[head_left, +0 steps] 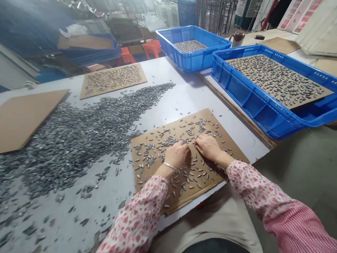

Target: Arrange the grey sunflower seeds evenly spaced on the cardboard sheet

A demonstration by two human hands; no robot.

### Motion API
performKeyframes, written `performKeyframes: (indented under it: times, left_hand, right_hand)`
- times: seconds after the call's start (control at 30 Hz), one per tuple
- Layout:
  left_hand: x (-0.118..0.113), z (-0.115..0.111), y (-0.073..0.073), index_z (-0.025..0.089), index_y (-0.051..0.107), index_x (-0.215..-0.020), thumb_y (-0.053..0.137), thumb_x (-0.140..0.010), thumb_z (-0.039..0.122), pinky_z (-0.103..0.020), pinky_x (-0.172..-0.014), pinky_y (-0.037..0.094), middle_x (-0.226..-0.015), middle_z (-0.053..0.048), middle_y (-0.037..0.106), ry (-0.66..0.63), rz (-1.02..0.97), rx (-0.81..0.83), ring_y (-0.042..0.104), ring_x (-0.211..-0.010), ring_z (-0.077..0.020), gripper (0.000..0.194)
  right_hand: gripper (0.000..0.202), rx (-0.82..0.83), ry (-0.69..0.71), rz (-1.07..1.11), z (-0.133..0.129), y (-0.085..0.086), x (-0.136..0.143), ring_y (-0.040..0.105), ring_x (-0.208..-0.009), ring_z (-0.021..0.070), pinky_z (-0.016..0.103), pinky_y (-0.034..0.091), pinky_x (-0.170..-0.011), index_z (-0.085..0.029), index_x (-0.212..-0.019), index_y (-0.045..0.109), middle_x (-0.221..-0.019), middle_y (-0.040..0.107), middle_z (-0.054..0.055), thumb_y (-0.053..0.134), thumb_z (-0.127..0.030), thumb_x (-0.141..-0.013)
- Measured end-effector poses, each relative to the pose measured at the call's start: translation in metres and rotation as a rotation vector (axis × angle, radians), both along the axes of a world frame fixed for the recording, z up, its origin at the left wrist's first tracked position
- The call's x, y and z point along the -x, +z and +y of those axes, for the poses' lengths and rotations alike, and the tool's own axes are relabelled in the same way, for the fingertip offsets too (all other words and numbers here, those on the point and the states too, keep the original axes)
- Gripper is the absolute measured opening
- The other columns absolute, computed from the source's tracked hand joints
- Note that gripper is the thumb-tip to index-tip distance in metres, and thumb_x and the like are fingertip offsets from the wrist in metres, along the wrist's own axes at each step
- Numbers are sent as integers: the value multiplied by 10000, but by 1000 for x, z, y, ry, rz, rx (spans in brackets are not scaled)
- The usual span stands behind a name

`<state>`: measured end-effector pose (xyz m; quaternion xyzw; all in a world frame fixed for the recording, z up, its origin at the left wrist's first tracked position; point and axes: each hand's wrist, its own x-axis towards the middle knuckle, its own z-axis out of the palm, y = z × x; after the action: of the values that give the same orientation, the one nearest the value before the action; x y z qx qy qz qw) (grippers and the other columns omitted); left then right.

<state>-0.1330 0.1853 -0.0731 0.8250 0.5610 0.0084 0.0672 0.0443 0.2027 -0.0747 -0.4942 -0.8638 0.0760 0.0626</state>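
A brown cardboard sheet (186, 191) lies at the table's front edge, with many small grey metallic pieces (168, 141), pointed at both ends, scattered over it. Over the middle of the sheet, my left hand (177, 154) is closed, its fingers bent down among the pieces. Close by on the right, my right hand (207, 147) is also closed, fingertips low at the sheet. Whatever either hand pinches is hidden by the fingers. Left of the sheet spreads a big loose heap (86, 130) of the same pieces.
Two blue crates (252, 100) stand at the right and back, each with a piece-covered cardboard sheet inside. Another covered sheet (113, 79) lies behind the heap, and a bare cardboard (28, 114) at far left. A mug (238, 38) stands behind the crates; orange stools (152, 48) are beyond the table.
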Motion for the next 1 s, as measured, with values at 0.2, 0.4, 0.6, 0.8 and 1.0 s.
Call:
performKeyframes:
  times: [0.2, 0.4, 0.6, 0.8, 1.0]
  left_hand:
    - [13, -11, 11, 255, 679, -831, 443, -849, 297, -257, -666, 410, -885, -22, 638, 51, -93, 248, 584, -834, -170, 240]
    - [10, -13, 17, 258, 673, -795, 489, -811, 307, -247, -652, 412, -890, -18, 645, 100, -69, 260, 586, -838, -171, 190]
    - [14, -14, 14, 246, 673, -795, 484, -836, 318, -250, -675, 429, -859, -32, 632, 19, -68, 254, 590, -837, -172, 206]
    - [11, -17, 21, 238, 654, -866, 468, -850, 301, -250, -678, 427, -906, -29, 631, 64, -134, 232, 588, -851, -168, 197]
    - [-3, -11, 27, 230, 657, -901, 459, -869, 349, -255, -672, 431, -925, -39, 618, 61, -143, 184, 589, -848, -175, 234]
  right_hand:
    - [187, -40, 71, -79, -3, 8, 4, 489, -920, 213, 311, 353, -774, -156, -886, 584, -949, 584, 98, 413, -222, -925]
    - [175, -25, 88, -93, -4, 4, 2, 484, -910, 212, 307, 355, -739, -151, -921, 573, -957, 581, 100, 411, -216, -926]
    - [151, -29, 104, -29, -8, 16, -1, 485, -894, 213, 310, 350, -744, -130, -916, 581, -961, 586, 115, 440, -183, -907]
    - [137, 14, 156, 71, -23, 20, -25, 484, -841, 178, 280, 345, -743, -145, -860, 592, -871, 593, 75, 465, -172, -900]
    - [196, 69, 271, 46, -29, 13, -34, 489, -833, 171, 275, 345, -713, -154, -810, 631, -855, 595, 70, 485, -239, -910]
